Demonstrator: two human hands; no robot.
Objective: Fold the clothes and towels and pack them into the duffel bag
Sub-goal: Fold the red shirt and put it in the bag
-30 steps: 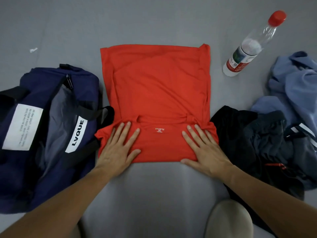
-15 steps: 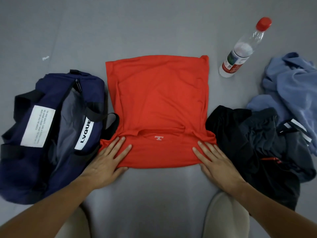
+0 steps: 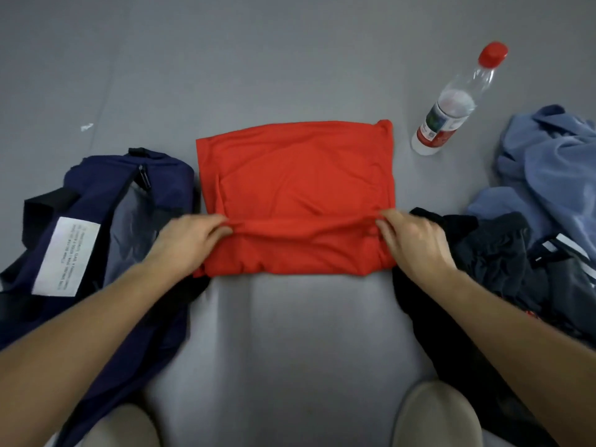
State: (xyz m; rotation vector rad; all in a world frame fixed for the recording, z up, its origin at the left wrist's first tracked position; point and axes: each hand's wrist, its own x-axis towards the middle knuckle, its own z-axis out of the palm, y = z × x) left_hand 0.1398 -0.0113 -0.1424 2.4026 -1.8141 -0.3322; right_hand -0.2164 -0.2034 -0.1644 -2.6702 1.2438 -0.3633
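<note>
A red T-shirt [image 3: 296, 175] lies partly folded on the grey floor in the middle. My left hand [image 3: 187, 240] pinches its left edge and my right hand [image 3: 416, 243] pinches its right edge, both holding a fold that is lifted over the near part of the shirt. The navy duffel bag [image 3: 96, 227] lies open at the left, touching the shirt's near left corner. A heap of dark clothes [image 3: 503, 262] lies at the right, with a light blue garment [image 3: 554, 169] behind it.
A clear plastic bottle [image 3: 451, 104] with a red cap stands at the back right of the shirt. A small white scrap [image 3: 86, 126] lies on the floor at the far left. My knees [image 3: 432, 414] show at the bottom edge.
Both hands went from lying flat on the shirt's near edge to gripping its sides and lifting the near part away from me, so the shirt looks shorter.
</note>
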